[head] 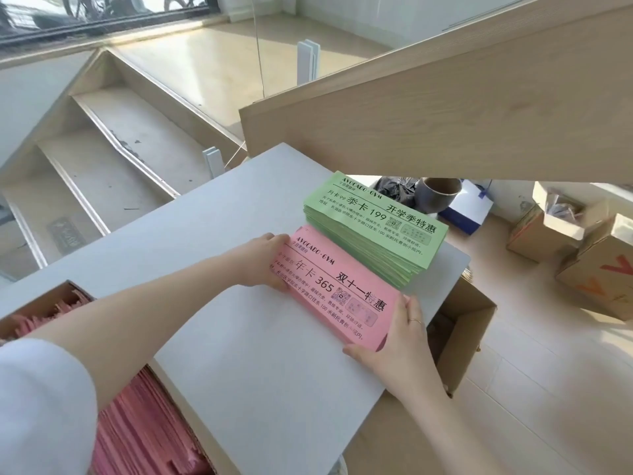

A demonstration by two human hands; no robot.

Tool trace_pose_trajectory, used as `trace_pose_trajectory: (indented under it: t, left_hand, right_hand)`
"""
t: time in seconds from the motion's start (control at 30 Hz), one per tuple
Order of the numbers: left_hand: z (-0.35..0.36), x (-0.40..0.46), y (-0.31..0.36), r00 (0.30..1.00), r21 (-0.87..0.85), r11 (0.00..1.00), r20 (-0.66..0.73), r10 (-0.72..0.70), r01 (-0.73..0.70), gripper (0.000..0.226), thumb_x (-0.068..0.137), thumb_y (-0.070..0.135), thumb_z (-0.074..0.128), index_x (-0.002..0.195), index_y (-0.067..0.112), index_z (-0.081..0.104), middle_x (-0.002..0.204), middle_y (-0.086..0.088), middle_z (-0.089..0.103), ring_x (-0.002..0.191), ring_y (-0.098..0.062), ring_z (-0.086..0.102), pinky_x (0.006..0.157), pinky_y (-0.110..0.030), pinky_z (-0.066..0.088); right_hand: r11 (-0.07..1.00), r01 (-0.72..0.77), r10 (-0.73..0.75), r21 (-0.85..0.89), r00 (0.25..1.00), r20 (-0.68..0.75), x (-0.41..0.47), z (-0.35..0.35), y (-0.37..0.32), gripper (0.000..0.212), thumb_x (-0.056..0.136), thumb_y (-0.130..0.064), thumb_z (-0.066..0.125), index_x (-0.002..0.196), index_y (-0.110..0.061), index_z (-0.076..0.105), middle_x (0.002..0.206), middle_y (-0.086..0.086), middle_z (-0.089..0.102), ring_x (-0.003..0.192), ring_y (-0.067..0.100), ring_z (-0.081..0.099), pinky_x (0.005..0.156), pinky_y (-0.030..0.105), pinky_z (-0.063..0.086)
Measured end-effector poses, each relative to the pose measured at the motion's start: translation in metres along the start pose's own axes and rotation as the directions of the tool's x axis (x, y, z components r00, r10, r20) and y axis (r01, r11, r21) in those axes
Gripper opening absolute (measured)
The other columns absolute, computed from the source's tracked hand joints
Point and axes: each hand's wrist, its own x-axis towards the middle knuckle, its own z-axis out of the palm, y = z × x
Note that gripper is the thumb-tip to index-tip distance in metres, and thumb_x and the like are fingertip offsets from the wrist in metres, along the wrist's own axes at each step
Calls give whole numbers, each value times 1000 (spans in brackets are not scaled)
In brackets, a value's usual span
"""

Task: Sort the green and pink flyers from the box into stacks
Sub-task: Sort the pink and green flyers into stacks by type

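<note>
Head view looks down on a grey board (219, 269) with two stacks at its far right end. The green stack (373, 228) is tall and sits furthest from the person. The pink stack (337, 289) lies just beside the green stack, on its near side, and is much thinner.

The step in hand looks like squaring up the pink stack. To do it well, I would press both short ends inward evenly, keep the sheets flat on the board, and line the long edge up parallel with the green stack without nudging it. A light, even squeeze should do; too much pressure could buckle the thin paper.

The left hand (270, 262) holds the pink stack's far-left end, thumb on top and fingers curled around the edge. The right hand (394, 341) holds the opposite, near-right end, fingers along one side of the corner and thumb along the other. So the pink stack lies directly between the two hands, clamped at both ends, touching each. The hands are well apart.

More pink flyers fill the box (144, 437), which sits under the board's near-left corner, well away from the green stack, so sorting seems far from finished. Beyond the green stack, below the board's edge, a dark pot (438, 197) and cardboard cartons (582, 248) stand on the floor.
</note>
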Motion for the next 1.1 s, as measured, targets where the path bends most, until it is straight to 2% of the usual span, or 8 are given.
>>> trace_pose_trajectory:
  t: [0.17, 0.33, 0.4, 0.57, 0.73, 0.87, 1.0, 1.1]
  left_hand:
    - [-30, -62, 7, 982, 34, 994, -149, 112, -108, 78, 84, 31, 65, 147, 19, 21, 148, 1, 30, 132, -18, 35, 102, -25, 32]
    - [-43, -180, -32, 782, -16, 951, -574, 244, -309, 30, 87, 19, 62, 117, 20, 60, 109, 11, 56, 93, 0, 51, 83, -12, 39]
    - [-36, -221, -53, 741, -81, 950, -646, 181, -302, 22, 85, 15, 64, 107, 18, 64, 93, 17, 55, 85, 8, 52, 75, -5, 40]
    - [3, -281, -105, 793, -17, 972, -582, 180, -234, 22, 82, 27, 68, 102, 18, 67, 91, 13, 58, 84, 10, 50, 80, -2, 37]
    - [33, -297, -130, 891, 226, 957, -374, 257, -182, 52, 86, 38, 60, 135, 29, 47, 141, 9, 43, 129, -11, 41, 110, -32, 31]
    - [43, -301, -141, 882, 382, 912, -363, 300, -153, 65, 78, 24, 71, 137, 25, 45, 138, -2, 48, 129, -24, 44, 107, -45, 36]
    - [53, -306, -148, 844, 469, 878, -429, 322, -96, 64, 58, 21, 85, 118, 21, 61, 105, -5, 62, 103, -33, 60, 84, -51, 50]
    - [55, -309, -140, 853, 432, 900, -449, 266, -54, 70, 73, 27, 75, 135, 26, 43, 132, -4, 46, 129, -29, 39, 107, -49, 30]
  right_hand:
    - [967, 54, -72, -250, 995, -64, -24, -17, -25, 88, 73, -64, 61, 140, -15, 33, 156, 8, 11, 138, 29, 23, 111, 41, 26]
    - [848, 513, -479, 133, 850, -222, -74, -6, -93, 11, 84, -31, 57, 90, -23, 60, 108, -2, 59, 109, -1, 47, 97, 23, 39]
    - [769, 626, -578, 130, 768, -276, -103, -2, -122, 11, 83, -26, 53, 86, -19, 62, 90, -5, 61, 89, -8, 50, 81, 8, 39]
    - [729, 683, -668, 53, 726, -164, -177, 28, -160, 10, 80, -14, 61, 85, -15, 70, 78, -9, 65, 67, 1, 54, 64, 8, 43]
    - [773, 603, -613, -195, 790, 13, -216, 67, -166, 24, 79, -30, 67, 100, -18, 71, 86, -6, 61, 74, 11, 61, 62, 17, 51]
    - [830, 485, -470, -275, 874, 120, -231, 78, -175, 59, 90, -37, 56, 142, -17, 37, 121, -1, 48, 112, 15, 49, 92, 25, 46]
    - [850, 462, -456, -253, 886, 88, -234, 81, -183, 42, 90, -40, 55, 127, -23, 49, 114, -6, 40, 112, 10, 41, 91, 20, 42]
    - [843, 464, -452, -274, 885, 108, -236, 80, -189, 32, 88, -42, 58, 112, -25, 47, 116, -8, 42, 114, 10, 41, 90, 20, 42]
